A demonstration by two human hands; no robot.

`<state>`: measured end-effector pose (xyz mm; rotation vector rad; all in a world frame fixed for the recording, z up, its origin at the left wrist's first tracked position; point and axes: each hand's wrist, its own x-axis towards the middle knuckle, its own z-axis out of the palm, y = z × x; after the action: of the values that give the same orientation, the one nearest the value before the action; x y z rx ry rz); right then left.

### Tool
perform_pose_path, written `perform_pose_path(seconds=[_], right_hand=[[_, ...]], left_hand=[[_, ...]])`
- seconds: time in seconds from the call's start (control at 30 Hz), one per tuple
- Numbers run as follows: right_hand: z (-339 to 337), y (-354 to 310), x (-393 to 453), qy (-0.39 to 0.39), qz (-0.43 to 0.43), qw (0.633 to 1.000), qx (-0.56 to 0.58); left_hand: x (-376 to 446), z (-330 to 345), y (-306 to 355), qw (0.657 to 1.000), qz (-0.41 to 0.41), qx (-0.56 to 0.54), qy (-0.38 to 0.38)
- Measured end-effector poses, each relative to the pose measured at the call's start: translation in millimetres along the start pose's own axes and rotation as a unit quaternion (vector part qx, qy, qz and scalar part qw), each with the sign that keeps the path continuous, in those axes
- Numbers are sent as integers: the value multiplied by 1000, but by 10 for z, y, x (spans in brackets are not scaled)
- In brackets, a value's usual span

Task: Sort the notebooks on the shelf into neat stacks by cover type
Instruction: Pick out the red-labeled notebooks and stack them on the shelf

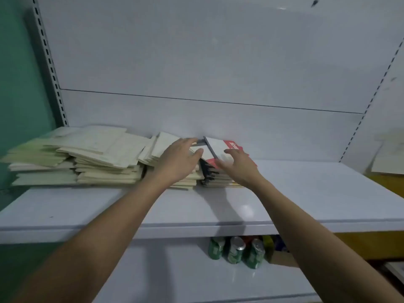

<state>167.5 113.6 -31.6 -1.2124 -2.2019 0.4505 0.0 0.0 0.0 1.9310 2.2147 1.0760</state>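
Neither grip is closed on anything yet: the left hand (178,159) lies with fingers straight and spread on the cream pile just left of centre, and the right hand (237,164) reaches with loose, open fingers over the red-and-white notebook (220,147), whether touching it or a little above it I cannot tell. That notebook sits tilted on top of the dark-spined stack (209,174), its far edge raised towards the back panel (196,62), so it looks the likeliest thing to slide. Going left to right, the risks as I judge them: the cream notebooks (87,154) at the left are fanned and overhanging in several loose heaps, and a push from the left hand could spill them sideways or off the shelf's left end; the pile under the left hand leans against its neighbours and may shift when weight comes off; the tilted notebook could slip behind the stack or drag the spined ones with it if lifted by one corner. The shelf (306,193) is smooth, pale and glossy, which gives covers little hold. A green wall (17,84) stands at the left, cans (236,251) sit on the level below, and more pale paper (388,156) lies at the far right.
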Motion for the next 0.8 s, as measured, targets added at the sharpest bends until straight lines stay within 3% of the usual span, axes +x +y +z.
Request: perform_pose_path(seconds=[0.13,0.2,0.3,0.37,0.43,0.57,0.67,0.8], right_hand=[[-20,86,196,-164,17,984,-63],[-42,129,289,-175,12,982,-75],[-133,210,287,-145,-100,974,-145],[-208,211,185,-140,-217,928,-267],[-243,251,135,-75,-253,921,-286],[-299,324,112,34,-133,989,-62],[-424,368,-57,92,-87,985,120],[-458,237,-343,135,-202,960,140]], left_hand=[[33,146,96,999,-51,5,9],[34,226,146,997,-73,-18,30],[-7,332,264,992,-71,-30,99],[-42,370,393,979,-98,-93,153],[-78,386,549,945,-153,-223,182],[-78,321,730,814,-234,-509,153],[-62,297,820,769,-278,-571,76],[-18,338,959,696,-304,-650,-25]])
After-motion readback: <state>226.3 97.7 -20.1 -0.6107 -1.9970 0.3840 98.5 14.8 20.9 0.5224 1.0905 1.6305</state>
